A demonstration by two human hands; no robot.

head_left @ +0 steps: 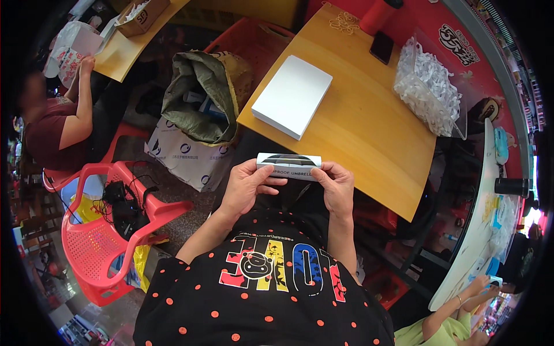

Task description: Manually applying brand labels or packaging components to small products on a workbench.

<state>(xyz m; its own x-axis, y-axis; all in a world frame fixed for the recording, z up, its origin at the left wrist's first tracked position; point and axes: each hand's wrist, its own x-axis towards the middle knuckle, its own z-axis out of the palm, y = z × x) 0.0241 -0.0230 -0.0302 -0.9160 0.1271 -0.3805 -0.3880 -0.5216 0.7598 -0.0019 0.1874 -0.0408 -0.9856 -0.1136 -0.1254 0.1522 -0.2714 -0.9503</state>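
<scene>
White and grey, with a dark picture across its front, a printed card (291, 163) is held level between two bare hands, just off the near edge of a yellowish wooden table (369, 127) and above the lap. The left hand (249, 187) has the card's left end pinched, thumb on the front face, the other fingers loosely bent and a little apart below it. The right hand (336, 185) grips the right end, its thumb pressed near the lower corner, forefinger at the upper edge and the remaining fingers curled in; whether the card is folded or only bowed, I cannot tell. Beyond it on the table lies a neat stack of white cards (292, 96), near the left corner. Farther right stands a clear bin (416, 95) full of white strips (433, 81), with a dark phone (381, 47) beside it and a red cylinder (378, 17) near the far edge
</scene>
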